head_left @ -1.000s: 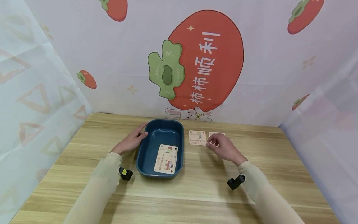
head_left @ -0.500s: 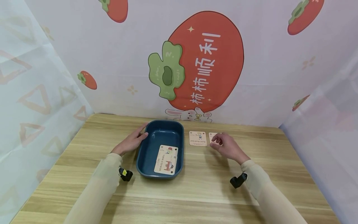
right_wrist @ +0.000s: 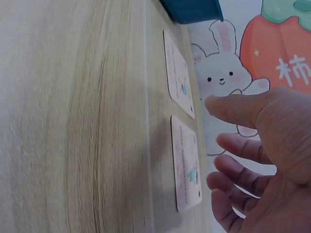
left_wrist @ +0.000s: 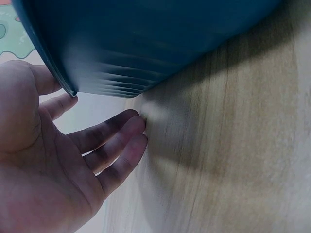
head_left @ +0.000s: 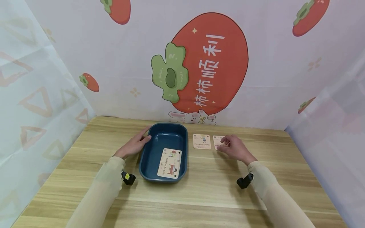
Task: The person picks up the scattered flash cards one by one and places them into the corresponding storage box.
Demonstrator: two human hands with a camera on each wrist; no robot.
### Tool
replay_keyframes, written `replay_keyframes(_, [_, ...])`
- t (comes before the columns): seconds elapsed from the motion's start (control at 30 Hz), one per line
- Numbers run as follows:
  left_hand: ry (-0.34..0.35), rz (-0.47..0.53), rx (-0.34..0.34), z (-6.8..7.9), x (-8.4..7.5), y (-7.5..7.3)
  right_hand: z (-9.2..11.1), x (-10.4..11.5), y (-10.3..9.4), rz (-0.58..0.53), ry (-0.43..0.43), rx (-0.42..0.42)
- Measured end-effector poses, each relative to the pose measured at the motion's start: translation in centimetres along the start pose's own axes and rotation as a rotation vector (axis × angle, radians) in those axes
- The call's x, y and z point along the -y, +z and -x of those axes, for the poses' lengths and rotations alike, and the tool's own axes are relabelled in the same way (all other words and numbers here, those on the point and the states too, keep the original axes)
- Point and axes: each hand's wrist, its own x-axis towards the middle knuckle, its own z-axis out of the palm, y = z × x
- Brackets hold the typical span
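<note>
My left hand (head_left: 132,146) is at the left side of a dark blue tray (head_left: 144,164). Its thumb hooks over the rim, and in the left wrist view the other fingers (left_wrist: 114,155) lie along the outside, near the table. Printed cards (head_left: 169,163), apparently overlapping, lie inside the tray; "take a break" is readable. My right hand (head_left: 235,149) hovers over a right-hand picture card (head_left: 217,144), partly covering it in the head view. The right wrist view shows a gap between its loosely bent fingers and that card (right_wrist: 186,165). Another card (head_left: 201,141) lies flat between it and the tray.
A wood-grain table (head_left: 182,205) carries everything. Behind it rises a white backdrop (head_left: 119,95) printed with persimmons and a rabbit; patterned cloth walls (head_left: 42,110) stand at the sides. A small black camera (head_left: 244,181) is on each wrist.
My right hand has shifted right, from between the two table cards to over the right-hand one, uncovering more of it. My left hand, the tray and the cards stay where they were.
</note>
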Motion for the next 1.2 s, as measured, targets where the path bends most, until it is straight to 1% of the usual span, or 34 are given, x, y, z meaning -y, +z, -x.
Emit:
replay_keyframes(0.13, [0.004, 0.003, 0.000, 0.0, 0.1, 0.0, -0.4, -0.7, -0.1, 0.016, 0.009, 0.007])
replay_keyframes(0.33, [0.002, -0.002, -0.002, 0.0, 0.0, 0.0, -1.0, -1.6, -0.2, 0.025, 0.067, 0.046])
replay_keyframes(0.6, [-0.012, -0.004, -0.003, 0.0, 0.1, 0.0, -1.8, -2.2, -0.3, 0.049, 0.117, 0.067])
replay_keyframes(0.7, [-0.015, -0.005, -0.003, 0.0, 0.2, 0.0, -2.0, -2.4, -0.5, 0.052, 0.154, 0.076])
replay_keyframes(0.9, [-0.027, 0.002, -0.003, 0.0, 0.0, 0.0, -2.4, -3.3, -0.4, 0.055, 0.190, 0.095])
replay_keyframes(1.2, [-0.018, 0.005, -0.003, -0.1, 0.0, 0.0, -2.8, -3.5, -0.4, 0.067, 0.226, 0.118])
